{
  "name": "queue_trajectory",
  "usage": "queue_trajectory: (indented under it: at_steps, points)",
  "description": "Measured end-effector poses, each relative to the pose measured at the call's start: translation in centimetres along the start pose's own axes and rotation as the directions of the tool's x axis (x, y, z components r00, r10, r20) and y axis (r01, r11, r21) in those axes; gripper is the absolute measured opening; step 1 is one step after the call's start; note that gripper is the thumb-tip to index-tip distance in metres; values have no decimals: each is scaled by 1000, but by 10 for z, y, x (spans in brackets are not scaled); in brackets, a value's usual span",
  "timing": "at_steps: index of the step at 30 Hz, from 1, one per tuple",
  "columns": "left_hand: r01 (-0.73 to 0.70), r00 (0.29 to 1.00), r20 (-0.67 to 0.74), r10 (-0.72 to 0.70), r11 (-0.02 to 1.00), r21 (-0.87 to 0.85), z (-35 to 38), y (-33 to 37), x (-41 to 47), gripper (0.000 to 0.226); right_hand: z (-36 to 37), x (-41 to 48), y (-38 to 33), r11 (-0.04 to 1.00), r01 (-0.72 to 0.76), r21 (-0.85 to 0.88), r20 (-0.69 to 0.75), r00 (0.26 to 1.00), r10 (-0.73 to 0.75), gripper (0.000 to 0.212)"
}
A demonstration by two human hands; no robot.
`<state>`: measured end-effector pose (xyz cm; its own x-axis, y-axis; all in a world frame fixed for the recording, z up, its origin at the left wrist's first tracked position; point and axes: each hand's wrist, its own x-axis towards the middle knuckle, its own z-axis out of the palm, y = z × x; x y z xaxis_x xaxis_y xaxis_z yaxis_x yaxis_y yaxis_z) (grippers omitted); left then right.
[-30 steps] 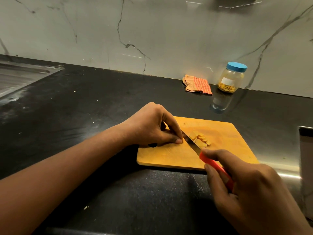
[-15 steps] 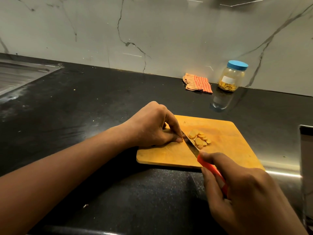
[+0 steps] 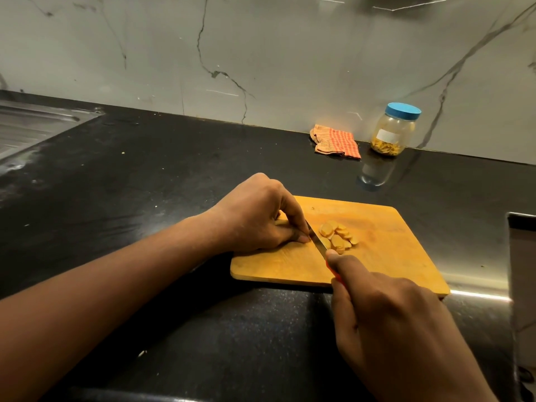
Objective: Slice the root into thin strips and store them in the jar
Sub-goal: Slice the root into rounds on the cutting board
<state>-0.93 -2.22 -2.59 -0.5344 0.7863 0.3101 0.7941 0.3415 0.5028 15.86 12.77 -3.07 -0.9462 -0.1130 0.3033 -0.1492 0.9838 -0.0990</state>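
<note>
Slicing looks midway: the root, mostly hidden, is pinched by the left hand (image 3: 258,216) on the cutting board (image 3: 385,265), round slices (image 3: 338,237) piled beside the knife (image 3: 317,242) the right hand (image 3: 388,317) grips. Strips aren't cut yet; jar (image 3: 393,132) sits capped, well apart.

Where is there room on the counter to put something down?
The black counter is bare between the sink and the left hand, and between the cloth and the cutting board. The board's right half, past the slices, is free. Crowded around the knife and right hand.
</note>
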Motion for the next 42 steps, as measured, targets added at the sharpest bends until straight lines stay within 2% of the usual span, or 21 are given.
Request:
queue_trajectory:
  at_steps: [4,15,17,21,24,28,31,38,42]
  points:
    - [14,1000,10,-14,1000,1,-1,0,0,9,1,-8,2,1000,-4,14,-33,999,4,52]
    - [22,999,24,-22,1000,7,-1,0,1,9,0,2,3,999,-1,39,43,999,-1,57]
    - [22,999,38,-22,1000,8,-2,0,3,9,-2,-5,3,999,9,31,3,1000,-9,53]
    - [35,995,97,-30,998,-44,-7,-4,3,10,-10,-16,2,1000,-1,19,-124,992,4,32]
    - [32,991,133,-24,998,-58,-11,-8,2,11,-18,-19,5,999,19,44,-156,988,-12,26]
    - [49,992,123,-39,996,-78,-13,-10,1,12,-21,-13,12,994,27,108,-104,994,-16,21]
    - [68,992,108,-57,993,-98,-15,-10,2,12,-19,-11,14,989,28,144,-52,998,-21,29]
    - [83,993,95,-74,992,-95,-18,-10,1,13,-17,-18,18,988,66,142,-73,996,-56,29]
    - [83,993,91,-75,992,-95,-18,-9,1,13,-27,-19,22,975,58,216,-17,998,-55,29]
